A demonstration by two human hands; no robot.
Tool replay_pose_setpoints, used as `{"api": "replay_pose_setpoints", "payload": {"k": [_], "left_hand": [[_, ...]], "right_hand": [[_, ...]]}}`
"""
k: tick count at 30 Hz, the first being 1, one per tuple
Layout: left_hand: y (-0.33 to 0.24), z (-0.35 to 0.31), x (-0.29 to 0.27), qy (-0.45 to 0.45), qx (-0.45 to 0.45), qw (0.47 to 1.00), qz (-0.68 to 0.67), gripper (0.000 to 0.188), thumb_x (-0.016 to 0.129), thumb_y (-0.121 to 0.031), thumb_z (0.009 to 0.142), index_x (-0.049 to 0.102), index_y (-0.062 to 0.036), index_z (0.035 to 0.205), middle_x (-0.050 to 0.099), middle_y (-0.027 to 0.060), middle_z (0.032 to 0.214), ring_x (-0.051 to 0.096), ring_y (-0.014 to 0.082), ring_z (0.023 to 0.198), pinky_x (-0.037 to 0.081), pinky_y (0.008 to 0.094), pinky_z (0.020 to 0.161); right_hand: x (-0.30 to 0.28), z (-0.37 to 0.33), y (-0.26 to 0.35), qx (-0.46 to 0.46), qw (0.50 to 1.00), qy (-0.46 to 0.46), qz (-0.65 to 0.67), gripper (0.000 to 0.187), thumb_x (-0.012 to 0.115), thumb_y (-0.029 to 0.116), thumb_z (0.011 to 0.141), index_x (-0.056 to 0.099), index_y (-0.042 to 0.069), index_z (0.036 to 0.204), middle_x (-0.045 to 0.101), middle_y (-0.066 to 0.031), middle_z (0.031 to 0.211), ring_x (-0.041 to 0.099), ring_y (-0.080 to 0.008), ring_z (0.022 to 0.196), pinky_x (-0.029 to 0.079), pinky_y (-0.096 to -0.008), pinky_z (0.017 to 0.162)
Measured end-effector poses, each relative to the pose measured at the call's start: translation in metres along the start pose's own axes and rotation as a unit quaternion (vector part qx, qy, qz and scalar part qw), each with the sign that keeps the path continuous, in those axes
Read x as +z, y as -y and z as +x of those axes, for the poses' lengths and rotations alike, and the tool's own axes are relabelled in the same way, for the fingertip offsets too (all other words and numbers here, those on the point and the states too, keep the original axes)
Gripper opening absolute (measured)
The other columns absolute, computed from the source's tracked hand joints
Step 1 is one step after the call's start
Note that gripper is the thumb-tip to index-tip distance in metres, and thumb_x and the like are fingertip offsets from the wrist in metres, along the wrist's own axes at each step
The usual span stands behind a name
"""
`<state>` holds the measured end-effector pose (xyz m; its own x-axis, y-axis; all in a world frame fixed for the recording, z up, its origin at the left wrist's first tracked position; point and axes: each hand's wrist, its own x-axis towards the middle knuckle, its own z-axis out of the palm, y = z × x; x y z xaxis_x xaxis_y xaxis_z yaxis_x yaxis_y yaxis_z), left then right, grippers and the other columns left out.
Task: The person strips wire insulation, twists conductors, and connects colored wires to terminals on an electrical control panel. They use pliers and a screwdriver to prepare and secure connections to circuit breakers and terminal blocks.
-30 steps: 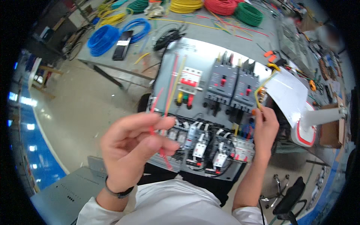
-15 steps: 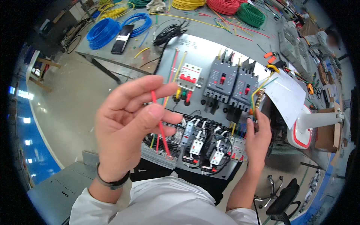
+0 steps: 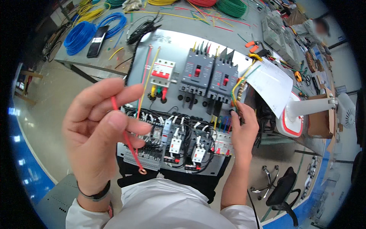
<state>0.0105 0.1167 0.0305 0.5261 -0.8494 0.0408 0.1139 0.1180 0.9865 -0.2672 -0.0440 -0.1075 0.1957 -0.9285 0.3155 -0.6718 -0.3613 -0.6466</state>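
Note:
A red wire (image 3: 130,145) with a ring terminal (image 3: 142,171) at its lower end is pinched in my left hand (image 3: 101,129), raised over the panel's left side. At the panel's right edge, my right hand (image 3: 244,124) has thumb and fingers closed beside yellow and green wires (image 3: 237,86) and a brass terminal strip (image 3: 241,91). What its fingertips grip is hidden. The metal panel (image 3: 167,40) carries a white breaker with red levers (image 3: 163,72), two large grey breakers (image 3: 196,71) (image 3: 224,78), and lower down several contactors (image 3: 175,145) and a terminal row (image 3: 143,159).
Blue wire coils (image 3: 79,37) and a phone (image 3: 97,42) lie at the far left. A green coil (image 3: 230,8) sits farther back. Paper sheets (image 3: 270,84), orange-handled pliers (image 3: 252,46) and a white-and-red device (image 3: 291,118) are on the right. An office chair (image 3: 283,189) stands lower right.
The whole view has shifted, so the panel appears farther left and higher. My left hand still holds the red wire, its ring terminal now clearer. My right hand stays at the panel's right edge.

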Motion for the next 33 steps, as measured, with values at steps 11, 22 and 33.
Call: {"api": "replay_pose_setpoints", "payload": {"k": [11, 22, 33], "left_hand": [[0.008, -0.003, -0.011, -0.015, 0.012, 1.0, 0.002, 0.047, 0.06, -0.008, 0.102, 0.048, 0.0028, 0.147, 0.065, 0.0248, 0.134, 0.074, 0.0142, 0.082, 0.061, 0.0216, 0.059], [0.012, -0.004, -0.013, 0.003, 0.009, 1.0, -0.011, 0.046, 0.056, -0.007, 0.104, 0.047, 0.0026, 0.148, 0.064, 0.0247, 0.135, 0.072, 0.0137, 0.083, 0.06, 0.0211, 0.058], [0.019, -0.007, -0.017, 0.025, 0.023, 0.999, -0.005, 0.046, 0.057, -0.008, 0.104, 0.047, 0.0025, 0.147, 0.064, 0.0236, 0.135, 0.072, 0.013, 0.082, 0.059, 0.021, 0.057]], "right_hand": [[-0.005, 0.022, 0.004, 0.029, 0.999, -0.004, 0.036, 0.016, 0.074, 0.002, 0.09, 0.073, -0.001, 0.105, 0.068, -0.0125, 0.095, 0.068, -0.0231, 0.08, 0.055, -0.0333, 0.074], [-0.001, 0.008, 0.009, 0.027, 0.989, 0.14, 0.036, 0.016, 0.073, 0.008, 0.09, 0.071, -0.001, 0.103, 0.069, -0.0172, 0.093, 0.068, -0.0325, 0.082, 0.053, -0.0406, 0.075], [-0.015, -0.01, 0.025, -0.08, 0.994, 0.065, 0.022, 0.017, 0.076, 0.002, 0.085, 0.075, 0.001, 0.102, 0.072, -0.015, 0.094, 0.069, -0.0308, 0.085, 0.055, -0.0396, 0.077]]}}
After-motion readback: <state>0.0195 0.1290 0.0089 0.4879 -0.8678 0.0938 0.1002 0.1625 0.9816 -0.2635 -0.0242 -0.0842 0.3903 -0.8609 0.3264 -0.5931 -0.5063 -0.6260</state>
